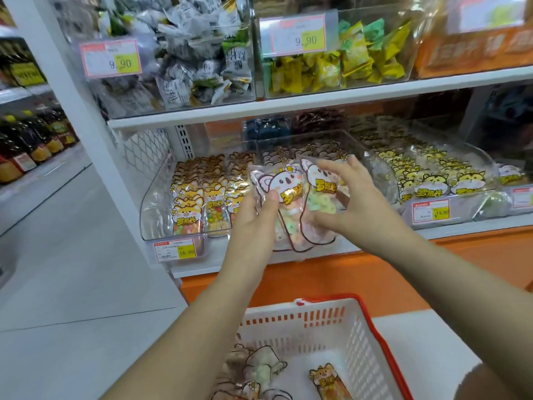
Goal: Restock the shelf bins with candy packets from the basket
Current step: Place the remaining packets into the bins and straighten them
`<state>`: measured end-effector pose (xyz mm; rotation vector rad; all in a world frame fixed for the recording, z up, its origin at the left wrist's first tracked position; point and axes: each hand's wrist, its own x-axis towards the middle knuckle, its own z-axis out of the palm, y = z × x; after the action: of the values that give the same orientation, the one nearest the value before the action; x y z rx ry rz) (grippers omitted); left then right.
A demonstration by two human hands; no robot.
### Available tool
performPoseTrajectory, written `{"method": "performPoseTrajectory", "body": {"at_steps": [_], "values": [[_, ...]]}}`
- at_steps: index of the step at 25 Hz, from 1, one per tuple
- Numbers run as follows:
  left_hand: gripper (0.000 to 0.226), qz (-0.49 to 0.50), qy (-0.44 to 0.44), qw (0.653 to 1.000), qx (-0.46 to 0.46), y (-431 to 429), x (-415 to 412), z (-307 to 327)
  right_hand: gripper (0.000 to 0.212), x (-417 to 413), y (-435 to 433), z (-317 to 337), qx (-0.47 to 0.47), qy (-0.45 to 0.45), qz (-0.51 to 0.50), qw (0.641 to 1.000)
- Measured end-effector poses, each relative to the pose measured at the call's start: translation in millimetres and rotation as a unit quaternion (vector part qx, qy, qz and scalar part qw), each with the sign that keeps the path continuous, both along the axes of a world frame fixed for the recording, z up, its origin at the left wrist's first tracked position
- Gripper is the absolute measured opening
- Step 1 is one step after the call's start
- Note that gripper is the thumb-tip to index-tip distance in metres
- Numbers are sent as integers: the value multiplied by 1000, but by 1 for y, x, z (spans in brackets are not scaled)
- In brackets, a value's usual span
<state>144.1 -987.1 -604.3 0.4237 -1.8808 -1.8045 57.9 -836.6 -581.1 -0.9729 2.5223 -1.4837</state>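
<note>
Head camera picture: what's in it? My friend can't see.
A left hand and a right hand hold two koala candy packets in front of a clear shelf bin. Below, a red-rimmed white basket holds a few more packets.

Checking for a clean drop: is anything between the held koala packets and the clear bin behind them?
Nothing visible blocks them. The left hand and right hand hold the koala packets right before the middle bin, whose top is open; the space directly behind the packets is hidden.
</note>
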Motion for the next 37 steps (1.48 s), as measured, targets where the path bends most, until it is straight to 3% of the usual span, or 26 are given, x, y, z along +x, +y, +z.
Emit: {"method": "performPoseTrajectory", "body": {"at_steps": [3, 6, 10, 14, 16, 18, 21, 24, 26, 29, 32, 35, 37], "values": [[26, 25, 5, 995, -95, -2, -40, 15, 97, -37, 3, 6, -68, -133, 30, 988], [20, 20, 12, 992, -124, -4, -82, 23, 117, -70, -5, -3, -105, -236, 29, 966], [26, 44, 2, 984, -175, -15, -135, 14, 125, -102, -26, -15, -131, -219, -1, 967], [32, 42, -76, 972, -218, -24, -165, -10, 112, -120, -42, -41, -71, -209, -6, 975], [33, 34, -117, 967, -225, -28, -166, -13, 132, -126, -44, -49, -47, -197, -17, 979], [28, 22, -152, 973, -171, -26, -165, -14, 135, -125, -45, -46, -24, -185, -41, 982], [18, -20, -152, 988, -1, -22, -157, -17, 135, -121, -51, -53, 7, -113, -81, 990], [55, -106, -168, 980, -2, -25, -147, -17, 139, -116, -53, -56, 29, -54, -95, 994], [75, -142, -190, 969, -69, -28, -141, -20, 139, -111, -50, -53, 74, -10, -104, 992], [80, -115, -224, 960, -124, -30, -142, -27, 137, -106, -46, -51, 142, 42, -127, 981], [74, -88, -228, 960, -138, -24, -147, -28, 135, -114, -43, -55, 131, -9, -77, 988], [73, -24, -256, 943, -212, -24, -159, -33, 125, -128, -42, -54, 129, -74, -21, 989], [67, 13, -261, 947, -187, -30, -173, -39, 119, -137, -46, -53, 129, -101, -2, 986]]}}
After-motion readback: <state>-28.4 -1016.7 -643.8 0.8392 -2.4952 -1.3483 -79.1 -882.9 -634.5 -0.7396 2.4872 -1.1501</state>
